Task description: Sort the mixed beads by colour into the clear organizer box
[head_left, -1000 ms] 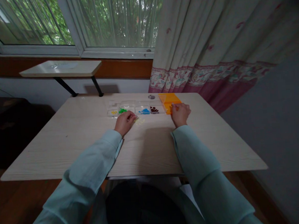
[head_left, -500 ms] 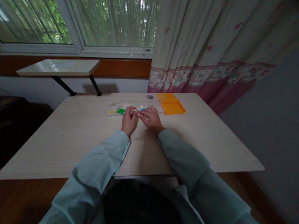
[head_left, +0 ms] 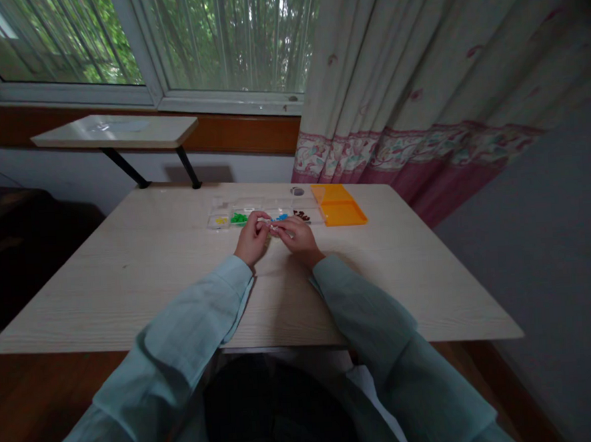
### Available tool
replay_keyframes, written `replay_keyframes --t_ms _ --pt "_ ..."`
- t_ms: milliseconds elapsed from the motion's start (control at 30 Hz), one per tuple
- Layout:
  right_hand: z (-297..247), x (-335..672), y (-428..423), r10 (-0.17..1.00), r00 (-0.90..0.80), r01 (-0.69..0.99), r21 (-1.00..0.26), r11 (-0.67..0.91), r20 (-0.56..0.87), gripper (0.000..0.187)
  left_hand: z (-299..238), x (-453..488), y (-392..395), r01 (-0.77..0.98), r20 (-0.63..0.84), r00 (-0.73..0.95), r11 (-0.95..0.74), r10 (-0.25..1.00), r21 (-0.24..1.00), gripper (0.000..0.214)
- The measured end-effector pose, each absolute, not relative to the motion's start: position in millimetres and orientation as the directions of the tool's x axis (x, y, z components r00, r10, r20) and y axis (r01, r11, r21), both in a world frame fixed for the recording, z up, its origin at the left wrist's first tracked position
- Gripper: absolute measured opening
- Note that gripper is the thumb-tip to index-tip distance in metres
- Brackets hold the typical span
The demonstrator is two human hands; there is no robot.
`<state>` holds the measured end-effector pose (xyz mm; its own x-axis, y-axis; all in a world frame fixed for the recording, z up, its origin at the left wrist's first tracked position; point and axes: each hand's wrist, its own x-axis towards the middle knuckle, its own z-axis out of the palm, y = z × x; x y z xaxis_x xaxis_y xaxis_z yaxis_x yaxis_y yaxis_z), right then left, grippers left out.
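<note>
My left hand [head_left: 250, 240] and my right hand [head_left: 299, 237] meet near the middle of the wooden table [head_left: 153, 270], fingertips pinched together over a tiny pale object I cannot make out. Just beyond them lies a clear compartment tray [head_left: 225, 212] with small yellow pieces [head_left: 220, 220], green pieces [head_left: 238, 218], blue pieces [head_left: 281, 216] and dark brown pieces [head_left: 302, 215]. An orange tray [head_left: 338, 205] sits to the right of it.
A small dark round thing [head_left: 297, 191] lies behind the clear tray. A white shelf on black brackets [head_left: 114, 132] juts out under the window. A patterned curtain [head_left: 419, 107] hangs at the right, close to the table's far right corner.
My right hand left the orange tray and came left to meet my left hand. Both hands now pinch together in front of the clear tray.
</note>
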<state>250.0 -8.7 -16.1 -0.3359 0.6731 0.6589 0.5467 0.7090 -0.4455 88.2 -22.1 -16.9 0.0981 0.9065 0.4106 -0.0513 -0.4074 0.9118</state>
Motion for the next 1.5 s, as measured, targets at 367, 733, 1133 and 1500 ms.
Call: replay_keyframes --t_ms 367,733,1133,1500 --pt "-8.5 269.2 -2.3 0.699 -0.164 0.648 -0.458 0.609 0.696 0.022 -9.3 80.6 -26.3 0.222 0.443 0.132 -0.462 0.887 0.858 0.015" --pt "-15.5 362.9 16.5 0.708 0.432 0.845 -0.524 -0.102 0.559 0.027 -10.9 59.0 -15.6 0.451 0.479 0.065 -0.454 0.875 0.769 0.021" --pt "-24.8 363.0 19.5 0.755 0.415 0.86 -0.489 -0.145 0.507 0.034 -14.1 53.2 -11.0 0.554 0.51 0.157 -0.503 0.846 0.664 0.023" --pt "-18.3 358.1 18.6 0.717 0.412 0.858 -0.505 -0.096 0.563 0.042 -13.5 38.4 -4.4 0.63 0.536 0.377 -0.633 0.755 0.449 0.023"
